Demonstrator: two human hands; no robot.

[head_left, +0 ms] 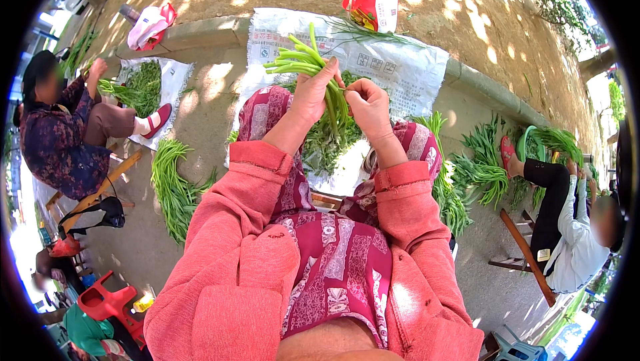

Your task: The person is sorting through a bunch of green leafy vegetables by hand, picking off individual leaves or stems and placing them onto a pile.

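A bunch of long-stemmed leafy greens is upside down over my lap, cut stem ends pointing up and to the left, leaves hanging between my knees. My left hand is wrapped round its stems. Close against the bunch on the right, my right hand has its fingertips pinched together. A thin dark strand seems to run between the two hands, too fine to name. Beneath the bunch, more loose leaves lie on a printed white woven sack spread on the ground.
Heaps of greens lie on the left and right. A red and white bag stands beyond the stone curb. One person sits at left with greens; another sits at right beside a green basin. A red stool stands lower left.
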